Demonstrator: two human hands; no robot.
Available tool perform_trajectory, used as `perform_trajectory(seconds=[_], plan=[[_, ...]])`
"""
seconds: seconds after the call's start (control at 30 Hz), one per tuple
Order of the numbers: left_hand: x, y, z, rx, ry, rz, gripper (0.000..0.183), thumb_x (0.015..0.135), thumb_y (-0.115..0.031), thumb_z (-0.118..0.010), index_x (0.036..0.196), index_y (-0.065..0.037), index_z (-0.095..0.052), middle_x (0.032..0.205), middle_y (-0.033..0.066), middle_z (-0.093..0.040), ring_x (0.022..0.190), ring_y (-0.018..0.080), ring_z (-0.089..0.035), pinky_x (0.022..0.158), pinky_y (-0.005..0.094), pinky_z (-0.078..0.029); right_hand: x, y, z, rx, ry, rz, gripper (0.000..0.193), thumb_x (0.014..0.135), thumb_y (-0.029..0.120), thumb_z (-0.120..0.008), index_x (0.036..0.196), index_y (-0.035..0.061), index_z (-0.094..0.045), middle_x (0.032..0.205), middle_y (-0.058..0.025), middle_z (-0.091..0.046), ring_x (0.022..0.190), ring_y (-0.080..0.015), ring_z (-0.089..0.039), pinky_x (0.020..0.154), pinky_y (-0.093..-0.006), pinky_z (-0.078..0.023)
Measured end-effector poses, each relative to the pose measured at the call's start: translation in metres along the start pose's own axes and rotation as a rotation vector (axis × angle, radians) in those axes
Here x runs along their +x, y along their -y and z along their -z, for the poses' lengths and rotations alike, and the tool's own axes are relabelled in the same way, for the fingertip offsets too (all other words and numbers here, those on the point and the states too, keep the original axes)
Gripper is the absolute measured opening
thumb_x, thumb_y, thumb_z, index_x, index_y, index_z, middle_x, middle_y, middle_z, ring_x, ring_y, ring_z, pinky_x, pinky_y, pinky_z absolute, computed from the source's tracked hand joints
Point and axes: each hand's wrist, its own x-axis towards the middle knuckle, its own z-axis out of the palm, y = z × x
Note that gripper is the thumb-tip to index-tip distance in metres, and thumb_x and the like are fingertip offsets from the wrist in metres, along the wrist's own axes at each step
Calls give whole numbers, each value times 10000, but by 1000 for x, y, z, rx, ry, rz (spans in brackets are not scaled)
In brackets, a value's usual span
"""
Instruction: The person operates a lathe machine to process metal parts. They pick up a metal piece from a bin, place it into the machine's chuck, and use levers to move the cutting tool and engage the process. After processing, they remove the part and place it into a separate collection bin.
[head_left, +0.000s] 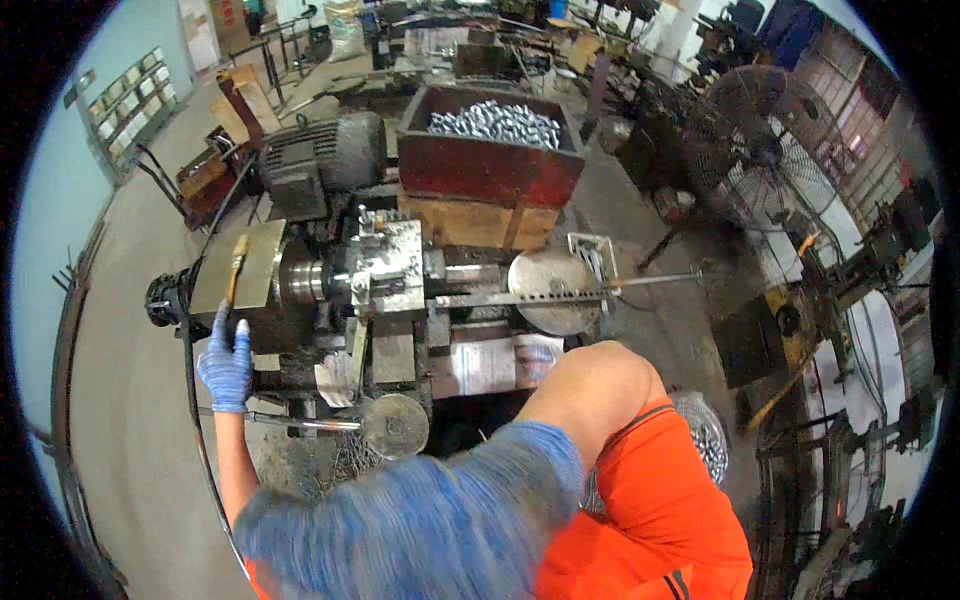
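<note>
My left hand (226, 368), in a blue knitted glove, reaches forward at the left side of a lathe-like machine. Its fingers point up and apart, with one fingertip at the lower end of a brush (236, 268). That brush, with a yellowish handle, lies on the machine's smooth metal cover (258, 262). I cannot tell whether the fingertip touches it. Close to the camera, my right hand (420, 515) is large and blurred in a matching glove. Its arm bends at the elbow, below an orange sleeve, and crosses in front of my body. The right fingers cannot be made out.
Beyond the machine stands a dark red box (480, 172) heaped with small shiny metal parts. An electric motor (325, 155) sits left of it. Round plates (395, 427) and a long perforated bar (520, 298) jut out. A large fan (765, 135) stands at right.
</note>
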Motion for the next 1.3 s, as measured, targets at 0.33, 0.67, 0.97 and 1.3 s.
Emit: perform_trajectory(seconds=[0.33,0.67,0.97,1.3], plan=[[6,-7,16,-170,-1,59,435,862,-356,-586,1246,-156,-544,840,158,-660,681,282,-637,621,376,-480,-49,24,5,58,-293,-309,226,731,309,-620,675,97,-567,668,-88,-534,672,-254,-568,539,-334,-461],[-12,1,-14,-194,-150,-49,351,906,-262,-536,1195,-67,-571,884,114,-681,680,199,-647,627,335,-484,-191,-6,-8,-308,29,-706,320,646,239,-762,516,120,-495,541,-42,-483,502,-218,-479,478,-338,-375],[-26,-96,-30,-426,84,-76,240,870,-211,-541,1024,-47,-623,874,173,-642,761,324,-625,662,401,-495,-271,34,-17,-407,-90,-1027,354,651,206,-771,487,111,-473,498,-58,-457,472,-260,-464,475,-348,-365],[-31,-90,-41,-129,313,-296,205,843,-190,-533,994,-76,-611,722,137,-616,675,308,-609,603,419,-474,-267,30,-19,-408,-110,-1001,303,644,194,-773,509,111,-515,507,-53,-481,479,-252,-474,487,-342,-379]])
